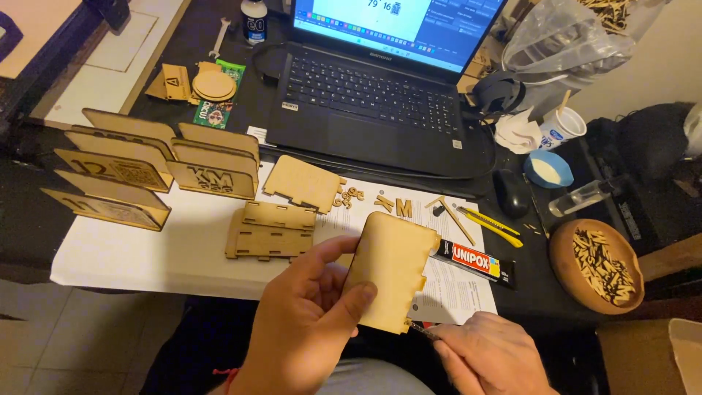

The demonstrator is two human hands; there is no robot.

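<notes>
From the head view I see my left hand (311, 322) low in the middle, clasped around a pale wooden panel (387, 267) with notched tabs on its right edge; the thumb lies across the panel's lower face and the fingers curl behind it, holding it up above the table's (537, 281) near edge. My right hand (490, 358) sits at the bottom right, fingers closed on a thin dark tool (423, 330) whose tip touches the panel's lower corner; I cannot tell what kind of tool it is.

Just beyond the panel a black and red glue tube (475, 262) lies on a printed sheet (439, 289), with a yellow utility knife (491, 224) near it and a black mouse (510, 192) further back. To the left, flat notched wooden pieces (269, 230) rest on white paper (139, 245), and a row of standing wooden plaques (157, 172) lines the far left. Small wooden letters (384, 203) lie scattered between the pieces and the open laptop (373, 95) at the back. At the right, a round wooden bowl (596, 265) holds many small wooden bits, and a small blue dish (548, 169) stands behind it.
</notes>
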